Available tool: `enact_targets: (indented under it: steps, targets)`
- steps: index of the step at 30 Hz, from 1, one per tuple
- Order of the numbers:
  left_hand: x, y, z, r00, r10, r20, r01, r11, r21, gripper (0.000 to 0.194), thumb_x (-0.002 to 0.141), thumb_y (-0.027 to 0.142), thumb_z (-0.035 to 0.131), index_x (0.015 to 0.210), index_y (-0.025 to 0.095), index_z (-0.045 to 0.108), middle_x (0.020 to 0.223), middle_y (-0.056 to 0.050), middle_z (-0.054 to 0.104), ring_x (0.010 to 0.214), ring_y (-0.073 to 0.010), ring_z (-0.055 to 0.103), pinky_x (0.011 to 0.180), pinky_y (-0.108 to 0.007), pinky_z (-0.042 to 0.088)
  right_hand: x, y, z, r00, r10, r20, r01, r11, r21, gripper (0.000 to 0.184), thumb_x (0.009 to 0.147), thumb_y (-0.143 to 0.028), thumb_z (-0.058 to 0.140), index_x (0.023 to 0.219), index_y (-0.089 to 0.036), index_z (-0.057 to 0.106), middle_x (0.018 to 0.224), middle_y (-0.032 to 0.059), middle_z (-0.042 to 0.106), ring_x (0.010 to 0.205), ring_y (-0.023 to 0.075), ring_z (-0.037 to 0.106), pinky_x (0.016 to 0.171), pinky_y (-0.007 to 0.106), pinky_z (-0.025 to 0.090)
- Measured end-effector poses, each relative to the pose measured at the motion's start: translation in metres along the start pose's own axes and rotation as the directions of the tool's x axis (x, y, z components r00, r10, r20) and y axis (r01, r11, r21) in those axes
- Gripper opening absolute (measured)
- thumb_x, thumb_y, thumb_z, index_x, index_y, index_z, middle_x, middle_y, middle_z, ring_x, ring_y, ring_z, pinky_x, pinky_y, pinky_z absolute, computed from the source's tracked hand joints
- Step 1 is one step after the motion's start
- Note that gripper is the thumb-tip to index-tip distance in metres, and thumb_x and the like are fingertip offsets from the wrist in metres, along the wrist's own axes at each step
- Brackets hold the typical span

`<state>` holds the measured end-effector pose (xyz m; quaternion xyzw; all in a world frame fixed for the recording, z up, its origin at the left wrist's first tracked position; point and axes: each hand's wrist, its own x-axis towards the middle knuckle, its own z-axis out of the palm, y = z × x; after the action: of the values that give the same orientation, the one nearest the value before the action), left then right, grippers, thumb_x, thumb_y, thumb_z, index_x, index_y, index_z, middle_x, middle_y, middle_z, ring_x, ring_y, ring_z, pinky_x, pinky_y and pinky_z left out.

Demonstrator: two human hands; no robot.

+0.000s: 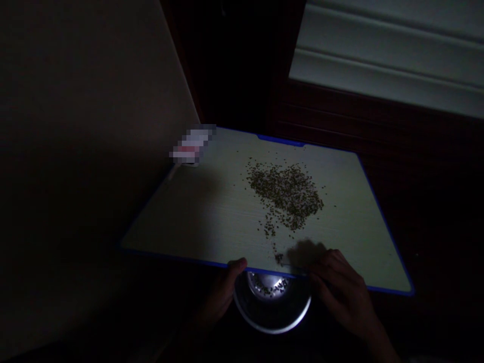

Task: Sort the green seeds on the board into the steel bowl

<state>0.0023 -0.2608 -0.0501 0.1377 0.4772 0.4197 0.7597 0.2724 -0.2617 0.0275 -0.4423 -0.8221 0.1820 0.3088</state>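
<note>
A pale board (227,212) with blue edging spreads out in front of me, with many small dark seed-like grains (285,191) scattered over its middle. A little clump of grains (279,258) sits close to the near edge. My left hand (225,290) grips that edge, thumb on top and the other fingers mostly hidden below. My right hand (342,287) is at the near edge to the right, fingers curled together; a faint thin line runs from them toward the clump, too dim to name. Beneath the edge, between both hands, is a shiny metal bowl (276,331) with some grains inside.
A card or packet (192,146), blurred out, lies at the board's far left corner. A plain pale surface (94,101) rises at the left. White slatted panels (389,55) and dark reddish wood (340,116) are behind the board. The room is very dim.
</note>
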Motion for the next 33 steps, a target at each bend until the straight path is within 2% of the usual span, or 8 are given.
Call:
enact_targets:
  steps: [7, 12, 17, 20, 25, 29, 33]
  targets:
    - [-0.0008, -0.0011, -0.0028, 1.000, -0.020, 0.024, 0.019, 0.999, 0.035, 0.030, 0.086, 0.045, 0.061, 0.094, 0.020, 0.073, 0.099, -0.006, 0.078, 0.104, -0.0311, 0.068, 0.100, -0.045, 0.043, 0.0001, -0.0012, -0.0014, 1.000, 0.012, 0.019, -0.012, 1.000, 0.007, 0.028, 0.089, -0.013, 0.059, 0.113, -0.024, 0.065, 0.086, 0.0042, 0.065, 0.079, 0.0204, 0.058, 0.072, 0.040, 0.047]
    - [-0.0022, 0.0020, -0.0003, 1.000, -0.025, 0.019, 0.024, 0.999, 0.026, 0.027, 0.086, 0.043, 0.061, 0.093, 0.020, 0.073, 0.096, -0.006, 0.078, 0.100, -0.0314, 0.068, 0.097, -0.044, 0.044, 0.0000, -0.0033, -0.0036, 0.999, -0.014, 0.031, 0.013, 0.999, 0.035, 0.029, 0.087, -0.013, 0.060, 0.114, -0.025, 0.066, 0.091, 0.0043, 0.067, 0.083, 0.0211, 0.059, 0.073, 0.040, 0.048]
    - [-0.0039, 0.0045, 0.0031, 1.000, -0.031, -0.001, 0.031, 0.999, 0.008, 0.025, 0.084, 0.045, 0.063, 0.089, 0.022, 0.074, 0.091, -0.005, 0.078, 0.107, -0.0322, 0.066, 0.100, -0.044, 0.041, 0.0007, -0.0039, -0.0026, 1.000, 0.018, 0.024, -0.018, 1.000, 0.023, 0.026, 0.088, -0.015, 0.060, 0.111, -0.025, 0.068, 0.088, 0.0036, 0.067, 0.081, 0.0206, 0.060, 0.071, 0.039, 0.049]
    - [-0.0038, 0.0042, 0.0030, 0.999, -0.049, 0.000, 0.049, 0.998, 0.027, 0.026, 0.084, 0.046, 0.063, 0.089, 0.023, 0.073, 0.092, -0.005, 0.078, 0.108, -0.0318, 0.065, 0.102, -0.044, 0.040, 0.0018, -0.0034, -0.0013, 0.998, 0.021, 0.061, -0.022, 1.000, 0.016, 0.027, 0.089, -0.015, 0.059, 0.113, -0.024, 0.067, 0.089, 0.0043, 0.067, 0.081, 0.0210, 0.060, 0.071, 0.040, 0.048]
    - [-0.0006, 0.0012, -0.0008, 0.999, -0.035, 0.003, 0.035, 0.997, 0.065, 0.028, 0.085, 0.048, 0.062, 0.088, 0.022, 0.072, 0.091, -0.005, 0.077, 0.098, -0.0305, 0.068, 0.095, -0.043, 0.045, 0.0029, -0.0026, -0.0012, 0.999, -0.009, 0.051, 0.009, 1.000, 0.015, 0.032, 0.089, -0.014, 0.058, 0.117, -0.027, 0.065, 0.090, 0.0044, 0.068, 0.081, 0.0219, 0.061, 0.071, 0.040, 0.049]
    - [0.0018, -0.0005, -0.0023, 1.000, -0.019, -0.011, 0.020, 0.999, 0.049, 0.028, 0.081, 0.047, 0.066, 0.087, 0.021, 0.073, 0.090, -0.005, 0.077, 0.098, -0.0299, 0.068, 0.097, -0.043, 0.043, 0.0019, -0.0017, -0.0028, 0.998, -0.023, 0.055, 0.022, 0.999, 0.026, 0.029, 0.088, -0.014, 0.059, 0.113, -0.026, 0.067, 0.086, 0.0037, 0.068, 0.078, 0.0209, 0.061, 0.069, 0.039, 0.048]
    - [0.0008, 0.0005, -0.0001, 1.000, 0.005, -0.028, -0.003, 0.999, 0.047, 0.024, 0.080, 0.046, 0.067, 0.084, 0.023, 0.073, 0.087, -0.003, 0.077, 0.094, -0.0290, 0.069, 0.094, -0.041, 0.044, 0.0013, -0.0037, -0.0039, 0.998, -0.042, 0.040, 0.041, 0.999, 0.033, 0.030, 0.087, -0.012, 0.059, 0.114, -0.024, 0.065, 0.093, 0.0045, 0.068, 0.083, 0.0214, 0.061, 0.074, 0.041, 0.048]
